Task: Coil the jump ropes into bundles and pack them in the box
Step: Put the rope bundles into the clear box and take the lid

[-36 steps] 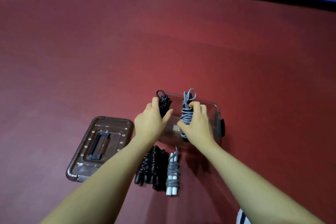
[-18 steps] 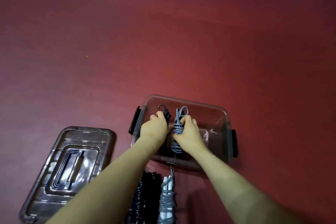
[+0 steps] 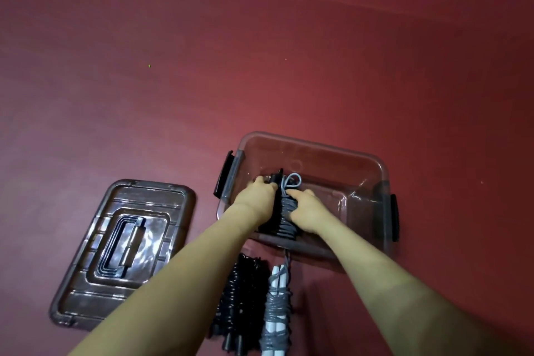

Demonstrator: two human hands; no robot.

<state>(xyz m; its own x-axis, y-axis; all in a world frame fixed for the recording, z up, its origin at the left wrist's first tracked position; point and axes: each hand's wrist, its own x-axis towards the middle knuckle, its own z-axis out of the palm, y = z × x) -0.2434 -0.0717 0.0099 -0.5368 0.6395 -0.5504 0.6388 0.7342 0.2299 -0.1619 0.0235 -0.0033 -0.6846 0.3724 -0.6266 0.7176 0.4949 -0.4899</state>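
Note:
A clear brown-tinted box (image 3: 361, 159) with black side latches sits on the red floor. Inside its left half lie two coiled rope bundles side by side. My left hand (image 3: 254, 202) grips the black bundle (image 3: 276, 212), and my right hand (image 3: 306, 209) grips the grey bundle (image 3: 288, 205), whose loop pokes out at the far end. Both hands are down inside the box. On the floor in front of the box lie another black bundle (image 3: 241, 298) and another grey bundle with white handles (image 3: 276, 309).
The box's lid (image 3: 121, 251), with a recessed handle, lies flat on the floor to the left of the box. Red floor stretches all around; the right half of the box holds nothing.
Both hands have lowered the two bundles from above the rim down to the box's bottom and pushed them together. The camera has tilted further down.

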